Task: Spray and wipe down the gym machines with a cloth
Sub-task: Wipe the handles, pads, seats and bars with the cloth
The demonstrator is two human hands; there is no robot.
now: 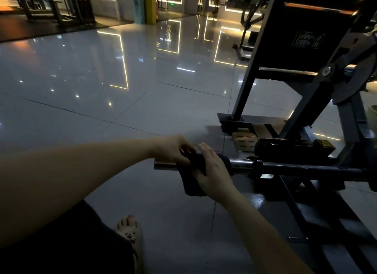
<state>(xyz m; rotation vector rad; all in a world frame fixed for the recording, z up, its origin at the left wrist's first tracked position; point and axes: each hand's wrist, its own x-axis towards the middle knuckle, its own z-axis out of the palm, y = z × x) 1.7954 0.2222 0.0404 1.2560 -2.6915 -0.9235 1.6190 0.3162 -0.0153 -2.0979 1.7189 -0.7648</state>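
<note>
Bare foot (pixel 130 233) on glossy tile floor (pixel 102 110), below the grip. Both hands clamp dark cloth (pixel 193 177) around chrome bar end (pixel 165 165) of gym machine (pixel 306 102): left hand (pixel 173 151) pinches cloth's top edge, right hand (pixel 214 171) wraps it, bar extending right.

- A dark cloth (pixel 195 177), matt and soft-looking, is wrapped over the bar inside the grip and hangs folded below it.
- The bar (pixel 165 165) is bare metal, smooth and shiny; a polished stub is seen just left of the grip and a bright stretch just right of it.
- Further right of the grip, the machine frame (pixel 302 102) is seen as dark painted metal with a dull sheen.
- A glossy black cylinder (pixel 281 149) is seen above the bar, right of the grip.
- Under the grip, the tiled floor (pixel 102 102) is smooth and highly glossy, with lights mirrored in it.
</note>
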